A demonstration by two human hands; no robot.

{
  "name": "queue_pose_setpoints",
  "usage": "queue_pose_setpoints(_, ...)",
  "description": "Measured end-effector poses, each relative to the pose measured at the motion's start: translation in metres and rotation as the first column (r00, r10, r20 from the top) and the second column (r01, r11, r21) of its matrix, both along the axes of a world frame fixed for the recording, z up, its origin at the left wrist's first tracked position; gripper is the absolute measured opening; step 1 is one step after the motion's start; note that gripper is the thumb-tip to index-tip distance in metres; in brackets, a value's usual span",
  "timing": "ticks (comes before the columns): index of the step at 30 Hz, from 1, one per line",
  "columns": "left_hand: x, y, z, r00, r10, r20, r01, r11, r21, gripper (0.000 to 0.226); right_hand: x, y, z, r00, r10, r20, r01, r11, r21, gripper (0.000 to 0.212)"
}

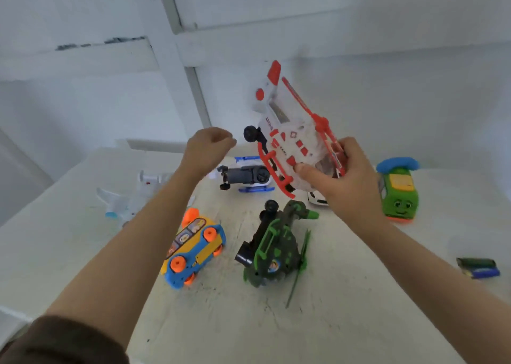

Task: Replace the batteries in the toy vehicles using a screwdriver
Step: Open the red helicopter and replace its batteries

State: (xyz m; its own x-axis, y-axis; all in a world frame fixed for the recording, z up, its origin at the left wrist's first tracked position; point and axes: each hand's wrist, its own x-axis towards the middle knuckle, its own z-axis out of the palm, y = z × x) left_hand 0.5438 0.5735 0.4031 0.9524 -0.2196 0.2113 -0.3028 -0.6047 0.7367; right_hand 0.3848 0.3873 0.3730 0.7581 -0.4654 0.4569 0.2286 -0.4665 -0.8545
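My right hand [347, 175] grips a white and red toy helicopter [290, 131] by its nose and holds it tilted above the table, tail up. My left hand [208, 148] hovers just left of it with fingers curled, and nothing shows in it. Below lie a green toy helicopter [273, 250] on its side and a blue and yellow bus [193, 250] with orange wheels, tipped over. A blue and white helicopter [246, 175] lies belly up behind them. Loose batteries [478, 267] rest at the right. No screwdriver is visible.
A green toy car with a blue handset [399, 189] stands at the far right. A white toy plane [132, 195] lies at the left. A small white car [316, 198] peeks out under my right hand. The white table [345, 322] meets a white wall behind.
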Motion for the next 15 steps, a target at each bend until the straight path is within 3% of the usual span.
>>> queue_pose_setpoints(1,0.011,0.0,-0.012,0.998,-0.033,0.055,0.021,0.978,0.206,0.035,0.007,0.001,-0.004,0.999,0.006,-0.039,-0.003,0.997,0.083,0.036)
queue_pose_setpoints(3,0.031,0.0,-0.031,0.986,-0.133,0.103,0.051,0.819,0.572,0.061,0.02,0.004,-0.011,0.996,0.009,-0.09,0.012,0.972,0.236,0.036)
queue_pose_setpoints(5,0.045,-0.002,-0.045,0.976,-0.197,0.096,0.051,0.632,0.773,0.077,0.03,0.007,-0.014,0.99,0.003,-0.143,0.043,0.946,0.321,0.036)
queue_pose_setpoints(7,0.056,-0.005,-0.056,0.974,-0.218,0.056,0.074,0.543,0.836,0.092,0.037,0.009,-0.016,0.982,-0.015,-0.188,0.08,0.935,0.344,0.035)
queue_pose_setpoints(10,0.072,-0.008,-0.069,0.983,-0.182,-0.041,0.132,0.523,0.842,0.102,0.042,0.008,-0.017,0.969,-0.028,-0.246,0.117,0.927,0.356,0.038)
queue_pose_setpoints(15,0.088,-0.005,-0.078,0.969,-0.184,-0.166,0.247,0.691,0.679,0.055,0.05,0.005,-0.019,0.951,-0.066,-0.301,0.184,0.905,0.383,0.043)
